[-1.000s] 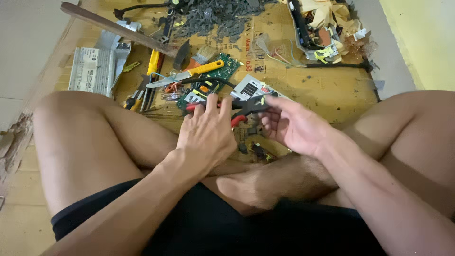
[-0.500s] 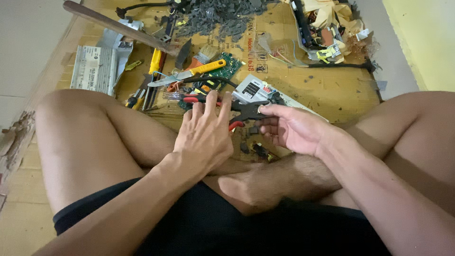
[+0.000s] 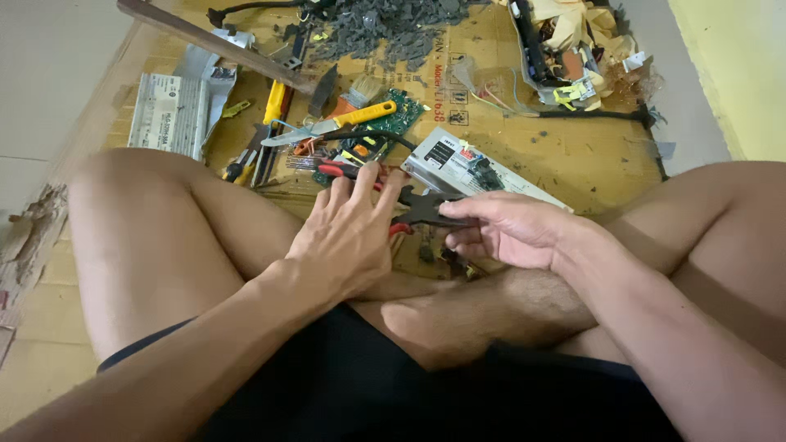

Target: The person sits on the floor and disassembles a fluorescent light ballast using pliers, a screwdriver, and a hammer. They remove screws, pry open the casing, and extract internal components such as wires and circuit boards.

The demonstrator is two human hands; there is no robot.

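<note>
Dark flat part pinched in right hand, long axis left-right, toward splayed left hand

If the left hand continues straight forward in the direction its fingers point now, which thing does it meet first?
Probably the red-handled pliers, lying just beyond the left hand fingertips. After them comes the green circuit board. Depth is unclear, so the fingertips may already touch the handles.

We see the left hand and right hand meeting between the crossed knees, above a cardboard sheet. Beyond the fingers lie a metal box, a circuit board, and pliers; a hammer lies far left, debris farthest back
</note>
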